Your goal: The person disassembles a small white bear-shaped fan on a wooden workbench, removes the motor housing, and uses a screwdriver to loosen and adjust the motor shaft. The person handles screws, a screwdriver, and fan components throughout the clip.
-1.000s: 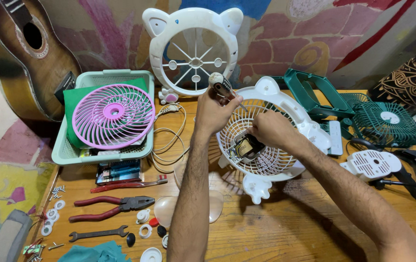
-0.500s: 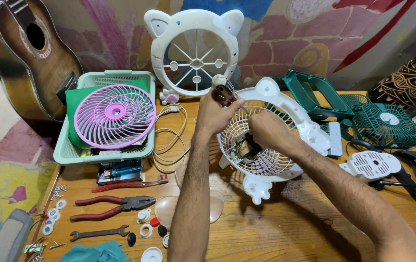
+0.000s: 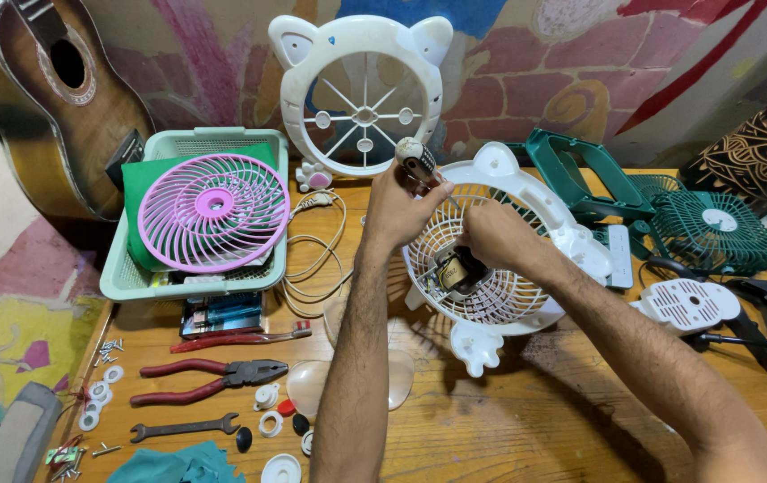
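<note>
Wooden bench (image 3: pixel 526 420), crowded at both edges, bare room just below the forearms. Left hand (image 3: pixel 398 210) grips a screwdriver (image 3: pixel 417 161), shaft angled down toward the white fan grille (image 3: pixel 513 286). Right hand (image 3: pixel 495 234) clamps that tilted grille's motor (image 3: pixel 457 271). Left of the hands: one pliers (image 3: pixel 213 378), one spanner (image 3: pixel 182 429).
</note>
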